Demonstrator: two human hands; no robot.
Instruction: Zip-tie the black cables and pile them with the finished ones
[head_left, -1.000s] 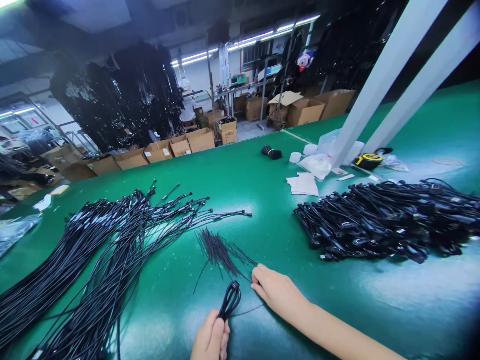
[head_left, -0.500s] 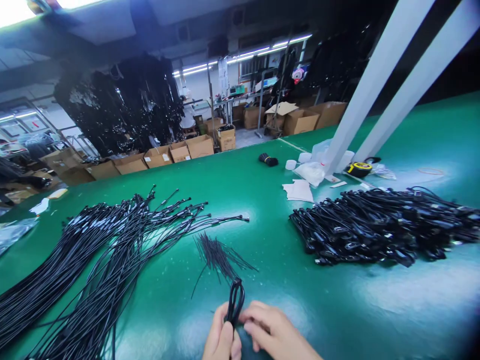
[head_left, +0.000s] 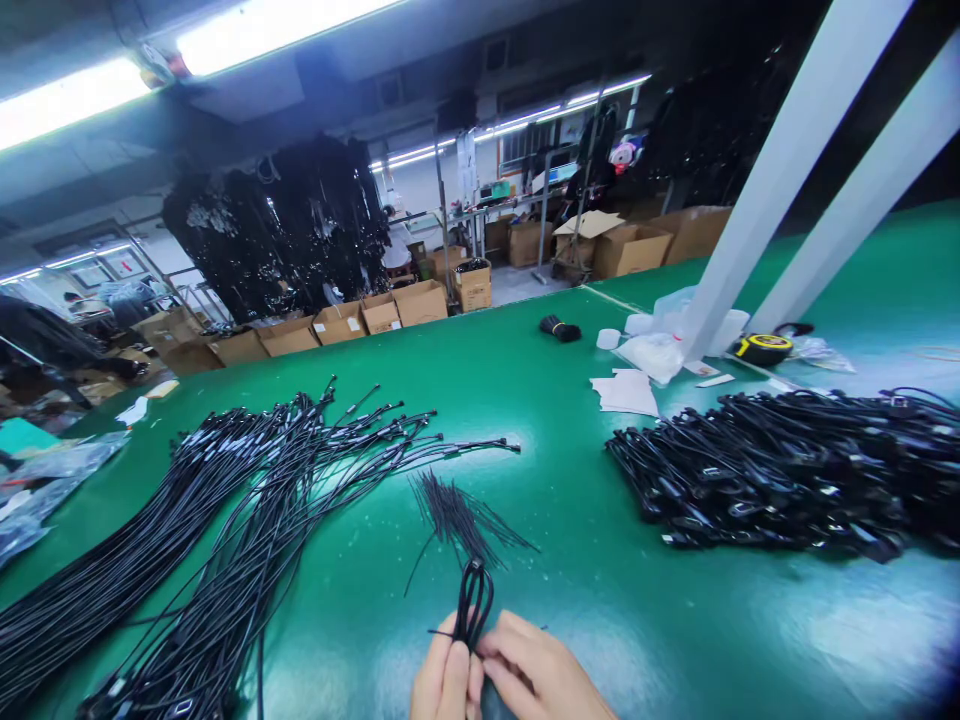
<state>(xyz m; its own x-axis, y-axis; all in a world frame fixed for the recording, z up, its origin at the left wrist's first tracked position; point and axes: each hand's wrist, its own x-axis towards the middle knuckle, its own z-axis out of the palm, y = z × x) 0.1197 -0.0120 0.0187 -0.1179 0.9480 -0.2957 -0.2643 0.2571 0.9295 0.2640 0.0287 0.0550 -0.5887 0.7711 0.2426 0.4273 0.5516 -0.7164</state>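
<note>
Coiled cable (head_left: 472,603) upright, pinched btwn both hands: left hand (head_left: 442,685) fingers clamped, right hand (head_left: 536,680) fingers clamped too.

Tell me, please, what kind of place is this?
Probably a cable assembly workshop. A long green table holds loose black cables and a pile of bundled cables. Both hands hold a coiled cable. Cardboard boxes line the floor behind.

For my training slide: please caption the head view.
Both hands, left hand and right hand, pinch a folded black cable above the green table, near loose ties.
</note>
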